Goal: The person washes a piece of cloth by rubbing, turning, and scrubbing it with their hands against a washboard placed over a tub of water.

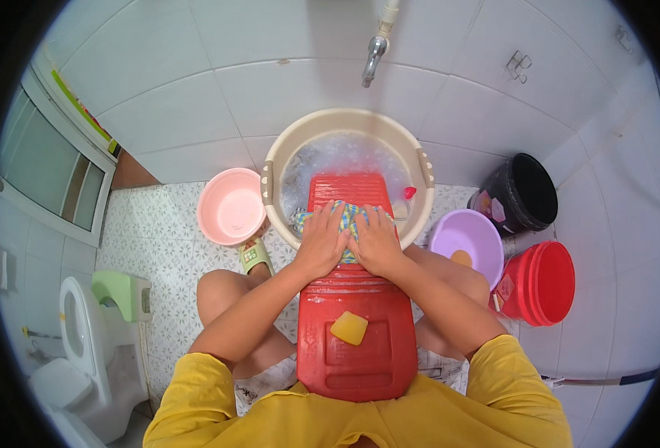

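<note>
A red washboard [356, 299] slopes from my lap into a large cream basin [279, 149] of sudsy water. A blue, yellow and white checked cloth [348, 216] is bunched on its ridged upper part. My left hand [324, 240] and my right hand [374, 240] lie side by side on the cloth, thumbs close together. Both have their fingers curled over it and press it to the board. Much of the cloth is hidden under them. A yellow soap bar [349, 328] rests on the washboard's lower end, near my body.
Left of the basin stands a pink basin [233, 205]. To the right are a purple basin [468, 231], a black bucket [524, 194] and a red bucket [546, 284]. A tap [374, 60] hangs above. At far left are a toilet [83, 328] and a green stool [121, 291].
</note>
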### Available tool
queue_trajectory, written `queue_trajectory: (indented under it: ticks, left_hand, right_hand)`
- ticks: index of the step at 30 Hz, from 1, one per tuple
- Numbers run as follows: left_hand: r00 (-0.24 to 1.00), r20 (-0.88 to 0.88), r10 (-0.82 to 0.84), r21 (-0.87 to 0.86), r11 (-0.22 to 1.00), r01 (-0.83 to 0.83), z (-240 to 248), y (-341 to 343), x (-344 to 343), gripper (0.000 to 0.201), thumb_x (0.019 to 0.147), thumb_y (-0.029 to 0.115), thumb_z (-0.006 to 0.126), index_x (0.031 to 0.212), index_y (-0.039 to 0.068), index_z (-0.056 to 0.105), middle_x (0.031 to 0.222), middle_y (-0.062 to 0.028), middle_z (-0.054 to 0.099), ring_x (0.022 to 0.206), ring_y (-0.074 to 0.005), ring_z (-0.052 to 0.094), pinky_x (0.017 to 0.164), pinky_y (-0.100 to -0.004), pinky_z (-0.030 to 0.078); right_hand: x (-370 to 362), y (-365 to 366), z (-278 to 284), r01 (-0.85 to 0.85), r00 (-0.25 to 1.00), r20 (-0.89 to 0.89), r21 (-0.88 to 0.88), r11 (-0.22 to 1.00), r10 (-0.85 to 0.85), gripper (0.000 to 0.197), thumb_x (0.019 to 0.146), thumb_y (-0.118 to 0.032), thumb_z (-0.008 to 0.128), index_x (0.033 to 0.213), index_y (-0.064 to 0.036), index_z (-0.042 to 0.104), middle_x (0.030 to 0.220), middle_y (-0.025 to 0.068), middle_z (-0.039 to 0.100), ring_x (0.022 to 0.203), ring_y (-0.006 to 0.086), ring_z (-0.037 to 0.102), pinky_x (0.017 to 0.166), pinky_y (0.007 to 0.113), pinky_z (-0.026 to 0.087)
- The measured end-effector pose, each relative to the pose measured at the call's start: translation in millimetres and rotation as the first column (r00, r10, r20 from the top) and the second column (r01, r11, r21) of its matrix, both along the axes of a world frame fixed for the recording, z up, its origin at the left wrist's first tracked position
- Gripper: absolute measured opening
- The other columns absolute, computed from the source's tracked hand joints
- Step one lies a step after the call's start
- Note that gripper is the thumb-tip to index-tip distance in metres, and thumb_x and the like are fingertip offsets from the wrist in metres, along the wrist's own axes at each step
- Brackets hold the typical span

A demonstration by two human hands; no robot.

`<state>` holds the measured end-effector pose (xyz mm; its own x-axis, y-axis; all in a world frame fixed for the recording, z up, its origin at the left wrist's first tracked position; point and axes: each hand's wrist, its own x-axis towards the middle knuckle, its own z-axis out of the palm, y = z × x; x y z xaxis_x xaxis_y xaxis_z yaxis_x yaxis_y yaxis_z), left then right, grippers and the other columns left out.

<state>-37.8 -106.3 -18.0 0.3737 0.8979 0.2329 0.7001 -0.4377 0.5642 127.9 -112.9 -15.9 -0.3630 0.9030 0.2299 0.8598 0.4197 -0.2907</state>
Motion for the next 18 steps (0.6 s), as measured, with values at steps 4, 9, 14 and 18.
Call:
queue_trajectory:
  ticks: [4,9,14,18]
  left_hand:
    - [0.988,-0.153,0.035,-0.056,0.997,-0.044,-28.1,64.9,5.8,0.057,0.092,0.032,0.044,0.142,0.007,0.029,0.141,-0.0222,0.033,0.129,-0.0428,0.031,0.106,-0.0565,0.020]
    - [0.916,-0.388,0.099,-0.326,0.915,-0.237,2.1,126.4,24.1,0.058,0.095,0.036,0.038,0.144,0.008,0.025,0.146,-0.0200,0.028,0.133,-0.0411,0.027,0.110,-0.0547,0.017]
    - [0.966,0.030,-0.257,-0.304,0.918,0.254,-41.5,94.3,-25.0,0.066,0.095,0.043,0.038,0.146,0.006,0.017,0.149,-0.0207,0.022,0.138,-0.0413,0.017,0.111,-0.0544,0.014]
    - [0.931,-0.132,-0.341,-0.301,0.908,0.290,29.8,0.3,-24.5,0.073,0.093,0.048,0.041,0.146,0.005,0.016,0.151,-0.0208,0.014,0.138,-0.0423,0.013,0.111,-0.0546,0.011]
  right_hand:
    - [-3.3,66.3,-34.5,0.131,0.990,-0.027,-0.219,0.967,-0.140,0.057,0.089,-0.044,0.046,0.124,0.0003,0.044,0.135,0.0301,0.036,0.127,0.0469,0.033,0.105,0.060,0.018]
    - [-11.7,135.7,-11.1,0.287,0.956,0.068,-0.430,0.856,-0.286,0.057,0.090,-0.047,0.040,0.135,-0.0129,0.040,0.141,0.0193,0.036,0.128,0.0449,0.033,0.105,0.057,0.021]
    - [-0.1,83.9,-8.3,-0.042,0.999,0.003,-0.393,0.919,0.047,0.054,0.089,-0.045,0.042,0.135,-0.0158,0.043,0.140,0.0163,0.038,0.127,0.0441,0.034,0.103,0.061,0.023]
    - [29.3,-4.1,11.3,-0.204,0.979,-0.023,-0.244,0.948,0.205,0.057,0.086,-0.041,0.052,0.136,-0.0156,0.042,0.145,0.0168,0.030,0.131,0.0414,0.030,0.105,0.061,0.020]
